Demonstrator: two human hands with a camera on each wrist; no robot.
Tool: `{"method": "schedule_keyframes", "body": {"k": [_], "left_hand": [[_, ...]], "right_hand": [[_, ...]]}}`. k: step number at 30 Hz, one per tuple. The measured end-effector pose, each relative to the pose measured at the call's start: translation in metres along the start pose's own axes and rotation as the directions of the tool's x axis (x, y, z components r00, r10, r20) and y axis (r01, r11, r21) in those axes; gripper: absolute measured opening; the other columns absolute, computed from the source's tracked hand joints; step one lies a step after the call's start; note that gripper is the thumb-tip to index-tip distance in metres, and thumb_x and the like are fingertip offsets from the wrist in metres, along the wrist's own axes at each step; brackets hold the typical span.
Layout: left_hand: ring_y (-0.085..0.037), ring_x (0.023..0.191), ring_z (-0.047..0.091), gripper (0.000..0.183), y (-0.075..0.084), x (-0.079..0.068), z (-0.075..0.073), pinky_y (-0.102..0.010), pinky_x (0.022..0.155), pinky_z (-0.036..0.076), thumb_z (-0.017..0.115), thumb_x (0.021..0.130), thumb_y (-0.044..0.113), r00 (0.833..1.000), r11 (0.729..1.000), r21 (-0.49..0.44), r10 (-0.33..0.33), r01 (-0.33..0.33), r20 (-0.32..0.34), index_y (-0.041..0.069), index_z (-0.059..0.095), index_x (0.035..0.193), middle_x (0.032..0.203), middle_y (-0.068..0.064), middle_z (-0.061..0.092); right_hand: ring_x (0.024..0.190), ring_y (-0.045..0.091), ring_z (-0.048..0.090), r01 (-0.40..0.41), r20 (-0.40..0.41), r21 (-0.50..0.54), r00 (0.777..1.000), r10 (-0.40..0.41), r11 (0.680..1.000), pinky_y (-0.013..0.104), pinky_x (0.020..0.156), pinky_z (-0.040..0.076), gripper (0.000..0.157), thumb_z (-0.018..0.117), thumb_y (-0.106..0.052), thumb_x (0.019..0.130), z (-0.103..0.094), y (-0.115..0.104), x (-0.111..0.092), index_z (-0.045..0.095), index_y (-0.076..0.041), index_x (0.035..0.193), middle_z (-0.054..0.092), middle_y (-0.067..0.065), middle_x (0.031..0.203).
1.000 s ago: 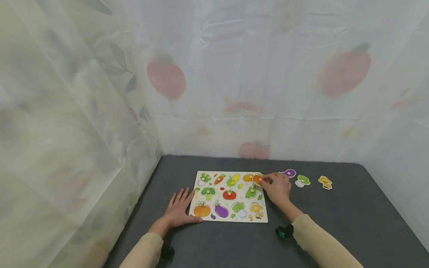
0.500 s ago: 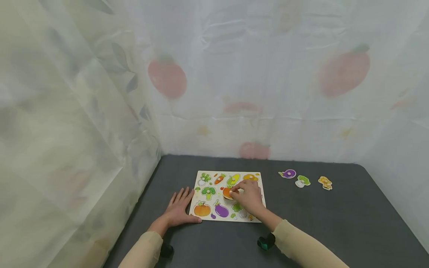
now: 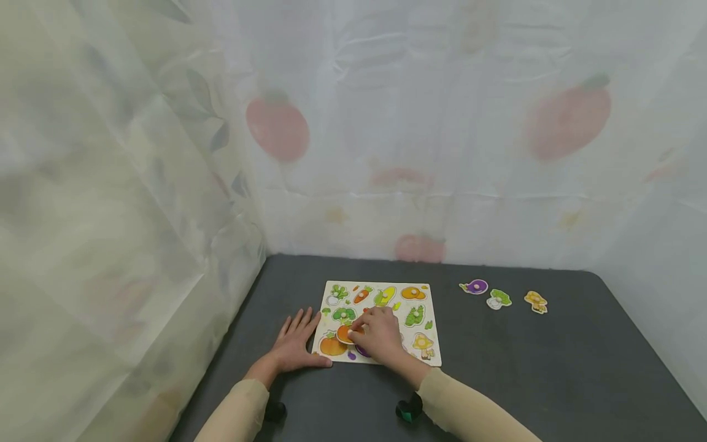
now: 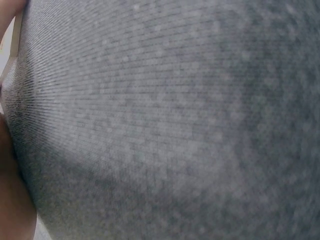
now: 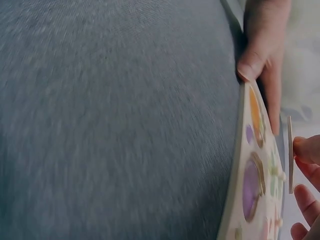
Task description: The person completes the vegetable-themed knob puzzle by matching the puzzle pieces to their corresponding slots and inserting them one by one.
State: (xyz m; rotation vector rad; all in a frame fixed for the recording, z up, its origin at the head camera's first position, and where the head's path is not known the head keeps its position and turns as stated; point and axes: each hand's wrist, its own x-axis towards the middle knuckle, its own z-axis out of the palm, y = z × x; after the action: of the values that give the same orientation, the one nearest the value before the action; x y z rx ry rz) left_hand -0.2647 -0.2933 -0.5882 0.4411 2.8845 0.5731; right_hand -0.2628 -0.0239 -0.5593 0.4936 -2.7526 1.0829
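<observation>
My right hand pinches an orange pumpkin puzzle piece, holding it over the lower left of the vegetable puzzle board. In the right wrist view the pumpkin piece shows edge-on, raised above the board. Just below and left of it in the head view lies the printed pumpkin slot. My left hand rests with spread fingers at the board's left edge, thumb along its near corner. Knobbed pieces such as the carrot and broccoli sit in the board. The right hand hides the board's middle.
Right of the board on the dark table lie an eggplant piece, a green-and-white cabbage piece and a yellow mushroom piece. A pale curtain with printed fruit hangs behind the table and along its sides.
My right hand has carried the pumpkin piece from the board's upper right corner, across the tomato in the middle, to the lower left. The left hand has stayed in place.
</observation>
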Motion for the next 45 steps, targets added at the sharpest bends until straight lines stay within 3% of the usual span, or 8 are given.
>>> {"method": "schedule_keyframes", "body": {"k": [11,18,25,45], "left_hand": [[-0.032,0.157,-0.003,0.13,0.003,-0.001,-0.003,-0.057,0.122,-0.006,0.066,0.067,0.089,1.0,1.0,-0.005,0.001,-0.001,0.009,0.021,0.015,0.166,0.171,-0.009,0.007],[-0.033,0.157,-0.002,0.13,0.003,-0.001,-0.002,-0.057,0.122,-0.006,0.067,0.067,0.089,1.0,1.0,-0.015,0.002,-0.002,-0.001,0.021,0.017,0.166,0.171,-0.01,0.008],[-0.033,0.157,-0.002,0.13,0.003,0.0,-0.001,-0.057,0.122,-0.006,0.067,0.067,0.089,1.0,1.0,-0.018,0.007,-0.007,-0.005,0.02,0.018,0.166,0.171,-0.011,0.008],[-0.034,0.157,-0.001,0.128,0.004,-0.003,-0.001,-0.058,0.122,-0.005,0.069,0.069,0.086,1.0,0.999,-0.025,0.021,-0.022,-0.022,0.018,0.019,0.166,0.171,-0.011,0.009]], "right_hand": [[0.099,0.021,0.048,0.065,0.017,-0.033,0.998,-0.064,0.997,0.049,0.092,0.041,0.007,0.083,-0.035,0.085,0.021,-0.015,0.0,0.081,-0.028,0.083,0.063,-0.005,0.1],[0.098,0.023,0.05,0.105,0.0,-0.074,0.994,-0.105,0.992,0.049,0.088,0.043,0.009,0.084,-0.035,0.083,0.027,-0.02,0.0,0.08,-0.027,0.081,0.063,-0.005,0.095],[0.1,0.022,0.049,0.093,0.03,-0.119,0.995,-0.09,0.988,0.046,0.091,0.043,0.011,0.083,-0.037,0.085,0.031,-0.021,0.001,0.08,-0.028,0.082,0.062,-0.005,0.096],[0.103,0.021,0.048,0.108,0.043,-0.067,0.994,-0.105,0.992,0.045,0.093,0.041,0.008,0.083,-0.036,0.085,0.038,-0.021,0.001,0.082,-0.028,0.085,0.061,-0.01,0.094]]}}
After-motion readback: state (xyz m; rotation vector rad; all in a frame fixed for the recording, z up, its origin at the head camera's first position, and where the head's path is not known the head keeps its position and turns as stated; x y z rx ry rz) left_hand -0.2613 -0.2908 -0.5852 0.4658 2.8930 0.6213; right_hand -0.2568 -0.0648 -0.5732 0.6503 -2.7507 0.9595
